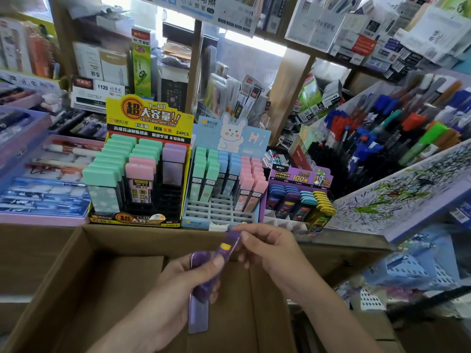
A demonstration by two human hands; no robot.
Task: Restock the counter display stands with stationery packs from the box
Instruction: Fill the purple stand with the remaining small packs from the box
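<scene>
Left hand (182, 285) tight around purple packs (198, 318), right hand (270, 250) in pinch on upper pack (229, 247)

Stationery shop. The worktop (342, 237) carried display stands (147, 118) of pencil-lead cases (107, 174); pens (382, 128) stood massed in racks at right; shelves (290, 95) behind were crammed with boxed stock (369, 44).

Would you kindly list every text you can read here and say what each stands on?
"超大容量!!": header of the yellow stand
"1=10": same header
"24PCS": same header
"Hi": blue bunny stand
"ULTRAMAN": purple stand
"100": purple stand
"1120": white box
"G-5": green pack
Print on the held purple packs and the shelf boxes: too blurred to read.
</scene>
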